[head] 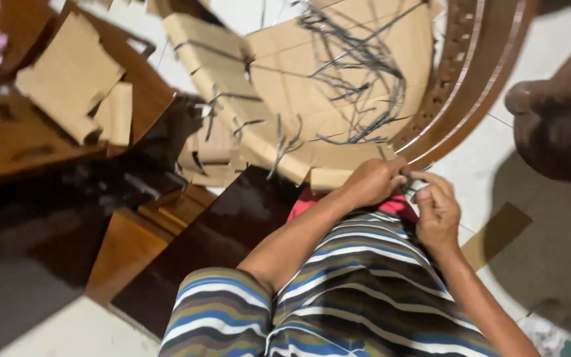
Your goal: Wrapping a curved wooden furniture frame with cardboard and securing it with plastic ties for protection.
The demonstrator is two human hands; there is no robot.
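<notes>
Up close, the left hand (373, 180) is curled shut on the near end of a curved wooden frame (460, 86), glossy brown with pale edging and a carved band. The right hand (436, 210), just beside it, pinches a thin dark strip (412, 174). Beyond the grip, flat cardboard (312, 73) carries loose dark strips (358, 66).

The shirt (365, 284) was striped in blue, white, brown and olive. The cardboard (312, 86) was tan, strewn with dark grey strips (358, 66). The curved frame (470, 73) was reddish brown, the board (219, 244) glossy dark brown, the floor (543, 59) white.
</notes>
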